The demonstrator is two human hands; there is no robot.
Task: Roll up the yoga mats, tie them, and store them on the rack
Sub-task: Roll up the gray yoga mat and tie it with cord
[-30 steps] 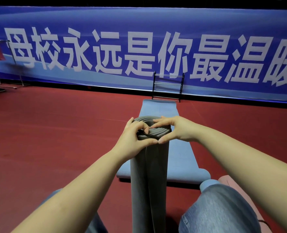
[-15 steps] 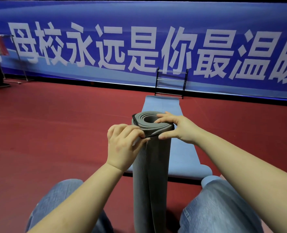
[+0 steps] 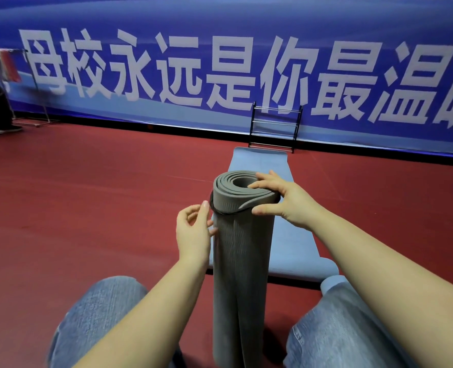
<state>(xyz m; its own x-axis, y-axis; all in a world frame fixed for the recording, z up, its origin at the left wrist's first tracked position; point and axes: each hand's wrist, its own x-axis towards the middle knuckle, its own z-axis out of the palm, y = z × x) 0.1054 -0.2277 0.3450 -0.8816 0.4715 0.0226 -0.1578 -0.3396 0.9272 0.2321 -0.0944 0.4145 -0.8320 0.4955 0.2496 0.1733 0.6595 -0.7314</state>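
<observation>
Currently: one rolled grey foam yoga mat (image 3: 242, 261) upright on the red sports floor (image 3: 87, 208) between two denim-clad knees, long axis vertical, spiral end facing up. Thin black band (image 3: 221, 210) around the roll just below its top rim. Right hand (image 3: 278, 200) gripping the top rim, fingers over the spiral, thumb against the side. Left hand (image 3: 193, 232) relaxed, fingertips touching the roll's left side. One flat blue yoga mat (image 3: 294, 235) behind, long axis toward one black metal rack (image 3: 274, 128) at the blue banner (image 3: 220, 62). Open floor left and right.

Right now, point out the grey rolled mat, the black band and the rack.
grey rolled mat (image 3: 242, 261): head view, its upright side.
black band (image 3: 212, 207): head view, left edge near the top.
rack (image 3: 274, 128): head view, middle rail.
</observation>
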